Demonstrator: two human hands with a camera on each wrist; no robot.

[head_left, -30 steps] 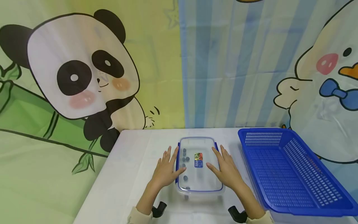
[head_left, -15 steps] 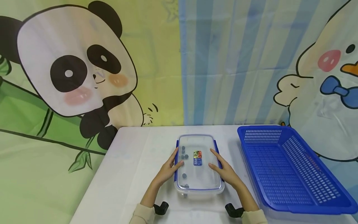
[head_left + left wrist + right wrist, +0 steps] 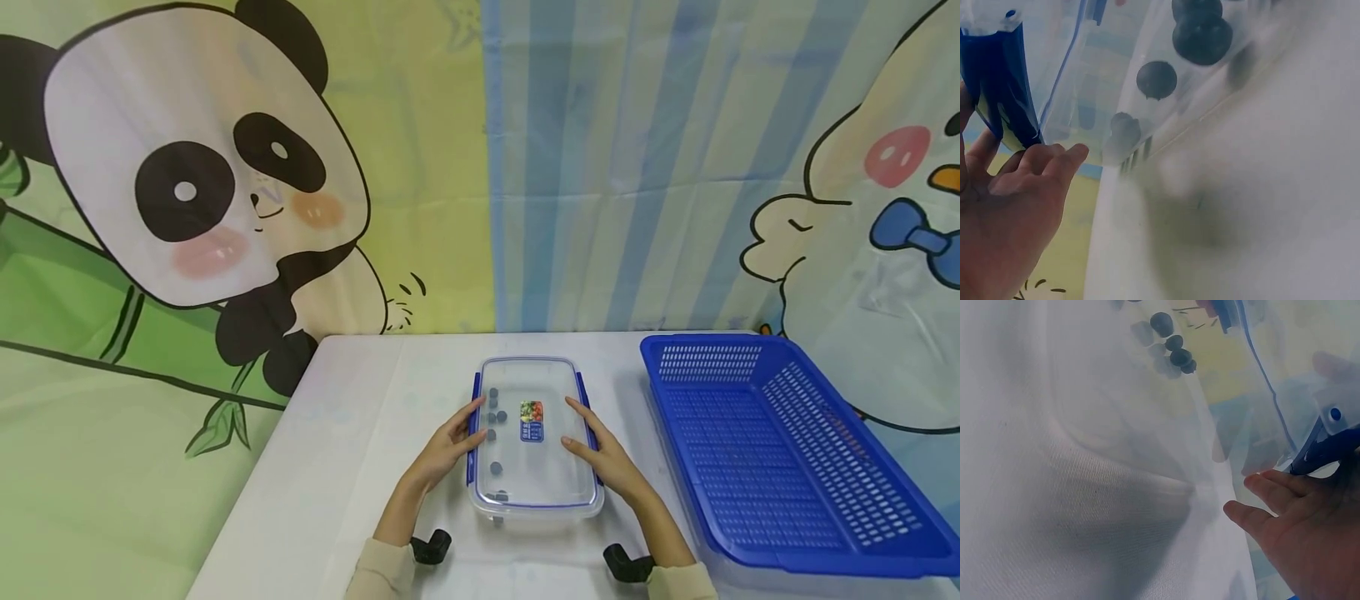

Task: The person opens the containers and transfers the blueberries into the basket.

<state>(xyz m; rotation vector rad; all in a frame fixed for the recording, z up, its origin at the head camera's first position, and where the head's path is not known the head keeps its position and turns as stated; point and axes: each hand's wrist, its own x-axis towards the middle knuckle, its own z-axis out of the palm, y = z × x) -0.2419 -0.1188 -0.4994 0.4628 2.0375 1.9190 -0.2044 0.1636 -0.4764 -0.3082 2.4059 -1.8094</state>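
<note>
A clear lidded food container (image 3: 551, 475) with blue side latches stands on the white table between both hands. Through its walls several dark round berries, like blueberries (image 3: 1157, 79), show along the left side. My left hand (image 3: 442, 450) grips the left edge, thumb over the lid and fingers at the blue latch (image 3: 1000, 87). On the opposite edge, my right hand (image 3: 618, 458) has its thumb over the lid and its fingers at the other latch (image 3: 1329, 450). The right wrist view shows that latch angled away from the wall. A fruit-printed label (image 3: 532, 421) is on the lid.
A blue perforated basket (image 3: 825, 546) stands at the right of the white table (image 3: 375, 433). A curtain with a cartoon panda (image 3: 187, 250) and blue stripes hangs behind the table. Black wrist mounts (image 3: 628, 564) stick out below the hands.
Both hands have moved inward from hovering spread beside the container to its two edges, thumbs over the lid. The head view has shifted slightly. The container and basket stay in place.
</note>
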